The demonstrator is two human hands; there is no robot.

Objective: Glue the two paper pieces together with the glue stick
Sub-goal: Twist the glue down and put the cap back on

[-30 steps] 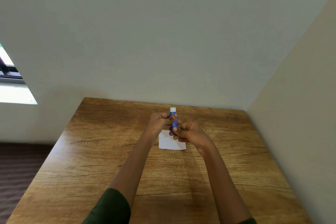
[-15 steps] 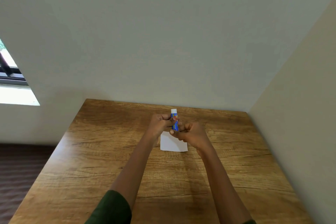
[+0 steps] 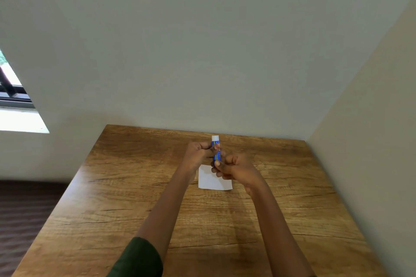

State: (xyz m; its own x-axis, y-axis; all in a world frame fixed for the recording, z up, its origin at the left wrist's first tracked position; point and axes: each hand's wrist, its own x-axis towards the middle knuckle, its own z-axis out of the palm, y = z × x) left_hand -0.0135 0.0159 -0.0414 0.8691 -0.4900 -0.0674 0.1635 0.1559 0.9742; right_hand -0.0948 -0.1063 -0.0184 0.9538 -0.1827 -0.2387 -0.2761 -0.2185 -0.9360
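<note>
Wooden table (image 3: 135, 186) stretches toward the wall (image 3: 202, 51), with one white paper (image 3: 211, 181) flat just beneath my hands; I can't make out a second piece. My right hand (image 3: 238, 170) pinches the lower end of the glue stick (image 3: 215, 143), held upright, and my left hand (image 3: 197, 155) grips its middle. I'd brace one hand and twist with the other, staying over the paper.

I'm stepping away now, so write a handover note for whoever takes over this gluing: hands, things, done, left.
Left hand grips the glue stick by its upper part; right hand pinches its lower end.
Stick upright, white end up, over the white paper on the wooden table. Only one sheet shows.
Done: stick picked up.
Left: apply glue, join the pieces.
</note>
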